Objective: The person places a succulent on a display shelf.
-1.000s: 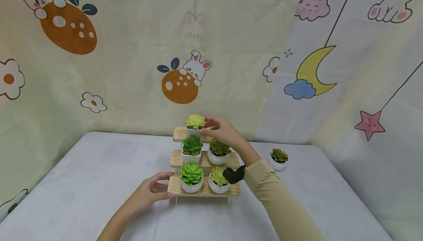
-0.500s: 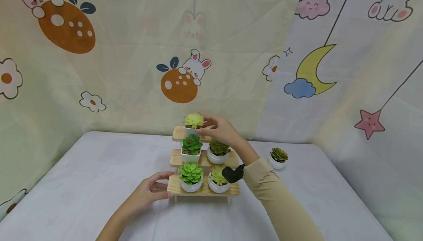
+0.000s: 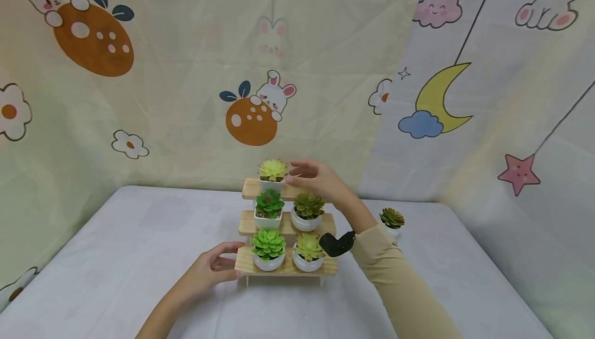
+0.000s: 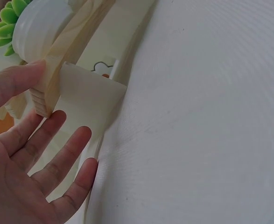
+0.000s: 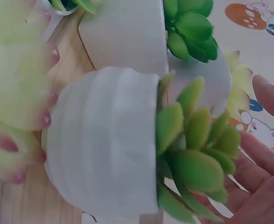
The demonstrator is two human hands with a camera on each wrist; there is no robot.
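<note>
A three-tier wooden plant stand (image 3: 285, 273) holds several potted succulents. My left hand (image 3: 211, 266) pinches the left end of its lowest shelf. In the left wrist view the thumb lies on the plank end (image 4: 43, 100), the index fingertip is under it, and the other fingers are spread. On the top shelf, at the left, stands a pale yellow-green succulent (image 3: 272, 170) in a square white pot. My right hand (image 3: 321, 181) is just right of that pot, thumb and fingers apart, holding nothing. Below it sits an olive-green succulent (image 3: 308, 205) in a round ribbed pot (image 5: 104, 144).
A dark green succulent (image 3: 269, 203) shares the middle shelf. On the lowest shelf are a bright green succulent (image 3: 268, 244) and a pale one (image 3: 309, 246). Another potted succulent (image 3: 392, 218) stands on the white table (image 3: 116, 256), beside the right forearm. A printed cloth backdrop (image 3: 186, 96) rises behind.
My right hand has let go of the square pot on the top shelf and moved slightly right. The left hand stays on the lowest shelf's end.
</note>
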